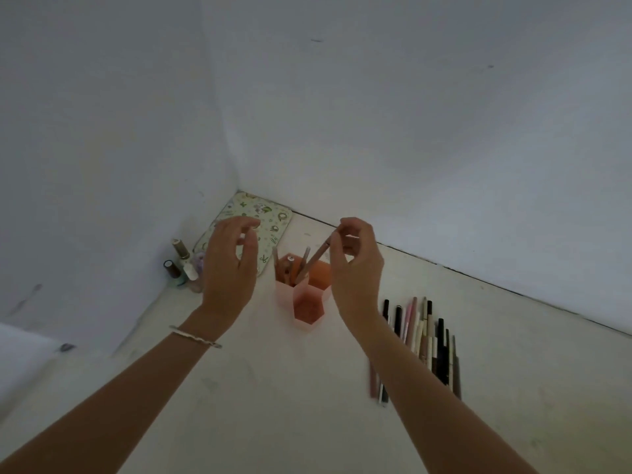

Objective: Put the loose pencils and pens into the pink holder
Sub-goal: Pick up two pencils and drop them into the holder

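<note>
Head view gives me both hands raised over a white table [307,415] set in a corner of white walls. My right hand [355,265] pinches the top end of a pencil [313,265] between thumb and fingertips. The pencil slants down to the left, and its lower end is inside the holder [307,307]. As far as I can tell, it sits in the rear left compartment, beside two or three other pencils already standing there.

The holder is pink and translucent, with three hexagonal cups joined together, and it stands on the table between my two hands. Its front cup and rear right cup look bare.

My left hand [229,265] hovers to the left of the holder, apart from it. Its fingers are loosely curled and I see nothing held in them. A bracelet [195,336] circles that wrist.

Loose pens [424,340] lie in a tight row on the table to the right of the holder, partly hidden by my right forearm. Behind my left hand, a patterned mat [273,212] lies in the corner, and small bottles [181,265] stand just left of it against the wall.
</note>
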`<state>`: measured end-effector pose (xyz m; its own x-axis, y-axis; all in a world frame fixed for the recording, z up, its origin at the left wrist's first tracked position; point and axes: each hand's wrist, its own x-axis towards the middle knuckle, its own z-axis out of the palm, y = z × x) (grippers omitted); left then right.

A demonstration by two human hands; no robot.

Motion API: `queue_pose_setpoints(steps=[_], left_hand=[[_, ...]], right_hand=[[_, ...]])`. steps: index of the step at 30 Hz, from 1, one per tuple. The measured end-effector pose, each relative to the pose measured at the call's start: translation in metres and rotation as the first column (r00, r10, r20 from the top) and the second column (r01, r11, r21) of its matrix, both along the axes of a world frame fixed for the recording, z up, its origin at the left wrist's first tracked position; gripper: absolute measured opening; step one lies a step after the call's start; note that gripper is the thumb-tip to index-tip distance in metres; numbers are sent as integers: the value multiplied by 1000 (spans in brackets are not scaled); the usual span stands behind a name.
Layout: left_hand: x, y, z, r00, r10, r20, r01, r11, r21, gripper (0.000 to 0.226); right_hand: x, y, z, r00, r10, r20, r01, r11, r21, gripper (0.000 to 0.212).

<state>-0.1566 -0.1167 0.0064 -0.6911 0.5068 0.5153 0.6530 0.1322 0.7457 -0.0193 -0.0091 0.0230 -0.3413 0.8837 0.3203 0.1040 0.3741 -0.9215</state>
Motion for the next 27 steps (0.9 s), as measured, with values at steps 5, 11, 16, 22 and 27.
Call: queue_pose_setpoints(steps=[5, 11, 16, 22, 27], left_hand=[[-2, 6, 27, 995, 22, 98, -30, 996, 80, 32], [42, 30, 38, 988, -90, 124, 77, 992, 103, 23], [116, 59, -9, 926, -289, 244, 360, 872, -331, 22], [174, 80, -77, 942, -239, 237, 328, 497, -803, 31], [183, 91, -88, 946, -213, 244, 319, 489, -812, 28]], right_hand=[[-4, -14, -19, 956, 150, 252, -188, 973, 133, 17], [21, -3, -18, 962, 15, 272, -108, 938, 330, 19], [69, 45, 3, 967, -189, 168, 159, 971, 179, 28], [131, 63, -14, 942, -240, 233, 253, 967, -26, 34], [161, 64, -38, 914, -226, 337, 265, 962, -73, 31]])
